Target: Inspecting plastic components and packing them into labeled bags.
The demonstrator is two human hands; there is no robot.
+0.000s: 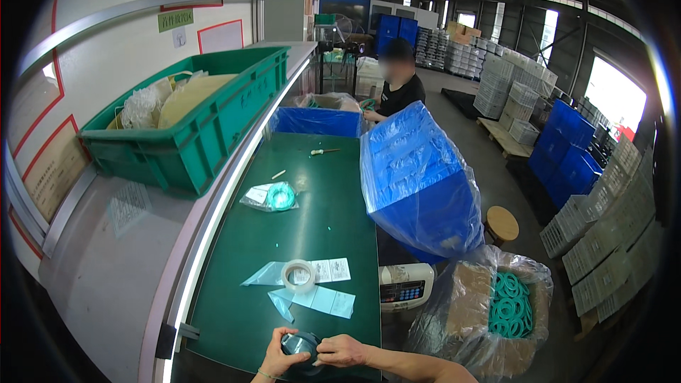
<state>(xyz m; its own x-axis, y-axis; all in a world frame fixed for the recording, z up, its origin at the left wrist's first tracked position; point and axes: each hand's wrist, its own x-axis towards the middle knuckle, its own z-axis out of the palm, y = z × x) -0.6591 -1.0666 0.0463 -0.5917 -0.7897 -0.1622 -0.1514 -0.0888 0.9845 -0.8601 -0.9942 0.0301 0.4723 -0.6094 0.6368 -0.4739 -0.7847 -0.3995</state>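
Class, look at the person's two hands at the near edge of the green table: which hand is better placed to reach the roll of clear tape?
Probably the left hand: the tape roll lies nearer its side, while the right hand covers the dark round item both hands grip.

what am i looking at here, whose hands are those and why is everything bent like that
This is one picture from a wide fisheye camera worn on a person's head, looking down; the lens bends straight edges. The two bare hands at the bottom are that person's own: the left hand and right hand together hold a small stack of dark teal rubber rings. On the long green worktable lie a roll of clear tape, white paper labels and a clear bag of teal rings. To the right stands a plastic-lined cardboard box of teal rings. Another person works at the far end.
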